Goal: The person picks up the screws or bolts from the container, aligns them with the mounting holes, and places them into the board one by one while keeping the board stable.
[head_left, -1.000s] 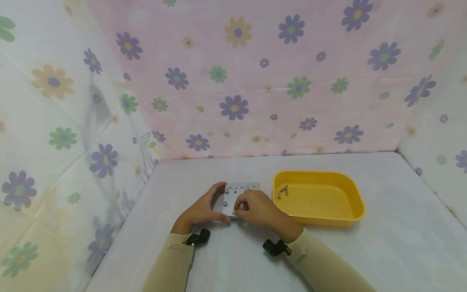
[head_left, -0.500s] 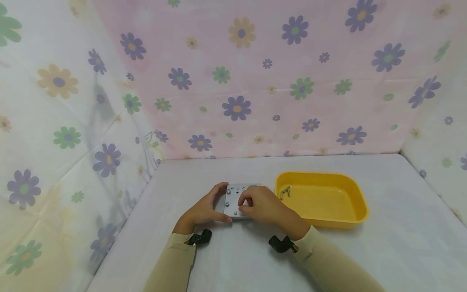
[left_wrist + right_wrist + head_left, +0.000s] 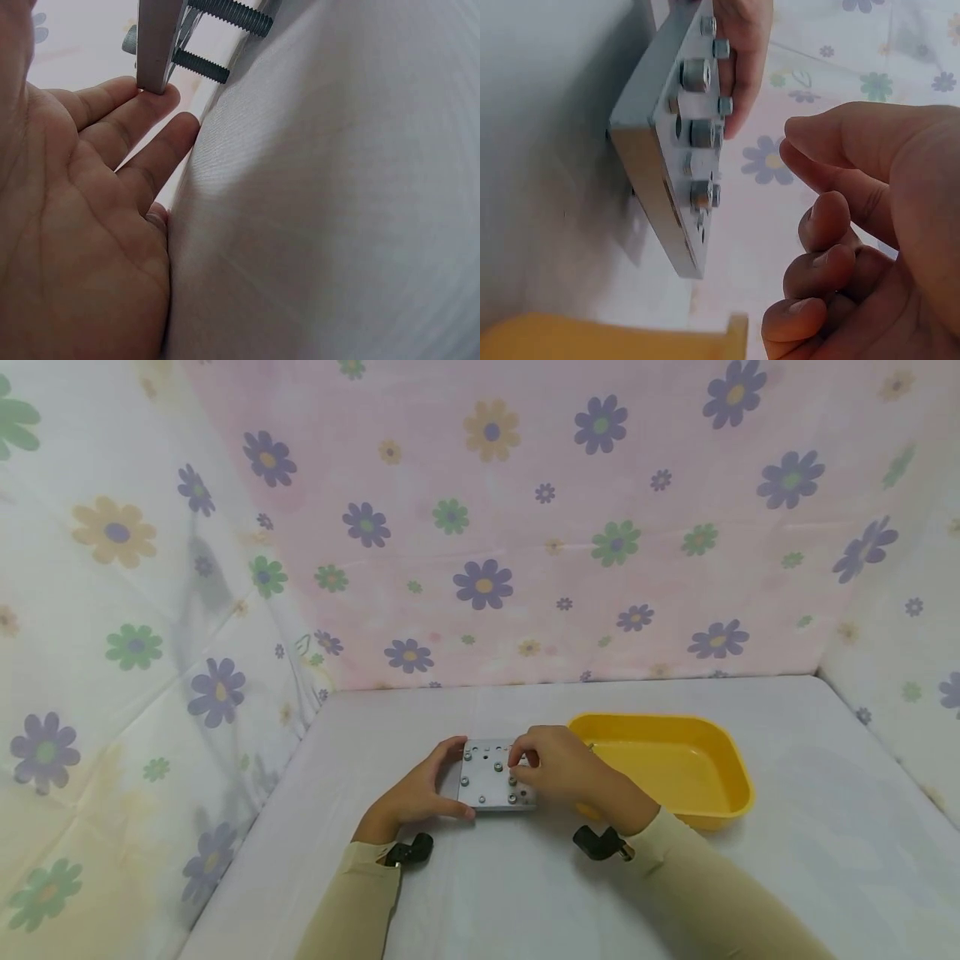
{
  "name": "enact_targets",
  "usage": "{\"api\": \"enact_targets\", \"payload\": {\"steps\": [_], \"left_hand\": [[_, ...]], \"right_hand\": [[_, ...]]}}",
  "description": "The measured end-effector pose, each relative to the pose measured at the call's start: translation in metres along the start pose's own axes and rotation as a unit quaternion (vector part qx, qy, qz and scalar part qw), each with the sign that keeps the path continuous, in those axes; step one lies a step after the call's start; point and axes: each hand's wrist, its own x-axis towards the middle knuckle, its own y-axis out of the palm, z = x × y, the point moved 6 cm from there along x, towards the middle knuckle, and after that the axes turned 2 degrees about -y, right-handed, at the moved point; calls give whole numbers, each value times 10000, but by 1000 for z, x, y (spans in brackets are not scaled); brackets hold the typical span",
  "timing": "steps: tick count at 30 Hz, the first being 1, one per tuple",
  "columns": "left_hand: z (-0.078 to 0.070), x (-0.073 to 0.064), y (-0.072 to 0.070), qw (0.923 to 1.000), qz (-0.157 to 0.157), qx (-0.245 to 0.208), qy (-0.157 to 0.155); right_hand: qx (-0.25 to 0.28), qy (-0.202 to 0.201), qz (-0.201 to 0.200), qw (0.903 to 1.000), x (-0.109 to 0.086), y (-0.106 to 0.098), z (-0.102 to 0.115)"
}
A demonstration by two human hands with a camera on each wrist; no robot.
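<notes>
A silvery metal plate [image 3: 491, 787] with holes is held by its left end in my left hand [image 3: 420, 789]. The thumb is at its near edge and the fingers at its far edge. Several socket-head bolts [image 3: 696, 75] stand in the plate, and threaded bolt shanks [image 3: 201, 65] stick out underneath in the left wrist view. A smaller bolt [image 3: 482, 799] sits near the front edge. My right hand [image 3: 566, 768] hovers by the plate's right part, fingers curled, thumb and index tips together. The right wrist view shows nothing between them and a gap to the plate.
Right of the plate stands a yellow tray [image 3: 675, 777], its left end partly hidden behind my right hand. A white cloth [image 3: 487, 885] covers the table. Flower-patterned fabric [image 3: 420, 585] walls off the back and both sides.
The right hand has left the small bolt near the plate's front edge and moved right. Bolts that it covered now show. The left hand stays in place on the plate.
</notes>
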Motion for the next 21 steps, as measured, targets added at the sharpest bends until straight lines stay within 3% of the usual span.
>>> {"api": "enact_targets", "payload": {"steps": [11, 21], "left_hand": [[-2, 0, 2, 10000, 13, -30, -36], [1, 0, 2, 9999, -4, -35, -106]], "right_hand": [[-48, 97, 241, 9997, -4, -23, -23], [-28, 127, 223, 9997, -10, -40, -42]]}}
